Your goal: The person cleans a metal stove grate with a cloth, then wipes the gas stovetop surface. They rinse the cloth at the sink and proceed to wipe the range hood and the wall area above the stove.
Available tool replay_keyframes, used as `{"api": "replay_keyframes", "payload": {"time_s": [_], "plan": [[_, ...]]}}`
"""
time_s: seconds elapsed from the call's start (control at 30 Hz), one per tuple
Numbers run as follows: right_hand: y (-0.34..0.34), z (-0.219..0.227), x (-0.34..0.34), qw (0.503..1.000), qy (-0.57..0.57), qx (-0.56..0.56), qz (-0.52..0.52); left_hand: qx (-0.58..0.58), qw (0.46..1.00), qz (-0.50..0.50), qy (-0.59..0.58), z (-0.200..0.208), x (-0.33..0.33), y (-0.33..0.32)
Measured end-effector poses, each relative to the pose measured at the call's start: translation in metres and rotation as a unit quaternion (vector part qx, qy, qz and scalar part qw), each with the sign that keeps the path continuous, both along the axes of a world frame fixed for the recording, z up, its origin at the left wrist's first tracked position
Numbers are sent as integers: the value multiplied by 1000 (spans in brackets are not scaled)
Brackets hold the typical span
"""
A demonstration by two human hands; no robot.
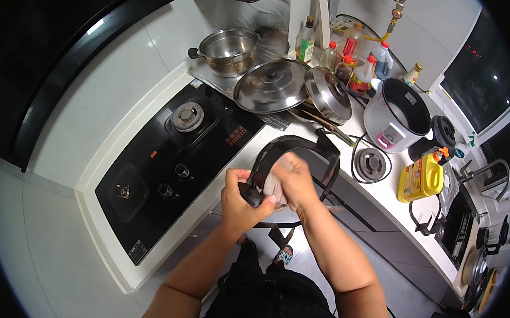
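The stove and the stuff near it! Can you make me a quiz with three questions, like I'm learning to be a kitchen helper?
1. How many knobs show on the black stove?
2. True or false: the silver pot beside the stove has a lid on it.
3. What does the left hand grip? A: a bottle; B: a dark metal ring; C: a silver lid.

Key:
1. Two.
2. False; its top is open.
3. B.

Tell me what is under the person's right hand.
A bunched pale cloth shows under the right hand, within the curve of the black pan support. The hand hides part of the cloth; whatever the cloth covers can't be seen.
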State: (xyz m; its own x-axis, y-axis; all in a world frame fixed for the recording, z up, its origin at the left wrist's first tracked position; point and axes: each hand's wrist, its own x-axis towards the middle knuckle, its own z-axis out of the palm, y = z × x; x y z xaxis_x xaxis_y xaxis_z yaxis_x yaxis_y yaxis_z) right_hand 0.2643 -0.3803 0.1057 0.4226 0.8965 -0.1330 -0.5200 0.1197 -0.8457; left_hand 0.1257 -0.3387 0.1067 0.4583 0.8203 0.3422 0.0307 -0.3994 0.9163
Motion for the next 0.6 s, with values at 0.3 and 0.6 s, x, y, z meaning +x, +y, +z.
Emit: {"api": "replay_keyframes", "payload": {"time_s": [0.3,0.6], "plan": [[-50,54,-10,862,-503,-1,-62,-210,965,86,-133,-8,-29,41],[-94,36,18,961,-268,-43,-56,-361,855,192,-318,1,-32,63]]}}
